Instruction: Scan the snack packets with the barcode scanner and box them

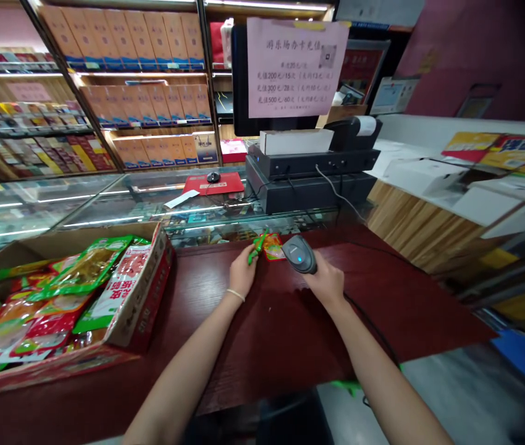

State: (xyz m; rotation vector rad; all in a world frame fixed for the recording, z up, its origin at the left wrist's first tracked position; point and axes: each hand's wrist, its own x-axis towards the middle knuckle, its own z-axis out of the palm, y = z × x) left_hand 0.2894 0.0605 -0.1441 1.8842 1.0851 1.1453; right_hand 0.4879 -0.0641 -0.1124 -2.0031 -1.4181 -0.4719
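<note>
My right hand [328, 279] is closed round the handle of a dark grey barcode scanner [299, 253], with a blue light showing on its top. The scanner's head points left, toward a small snack packet [272, 246] with red, yellow and green print. My left hand [243, 272] pinches a green edge of packaging beside that packet. Whether the green edge belongs to the same packet I cannot tell. Both hands are just above the dark red wooden counter [262, 334].
At left stands an open cardboard box [151, 296] full of snack packets [91, 266]. Behind the counter's far edge are a glass display case [118, 198], a cash drawer [309, 188] and a monitor with a pink paper notice [294, 74]. A mouse [213, 177] lies on a red mat [193, 184].
</note>
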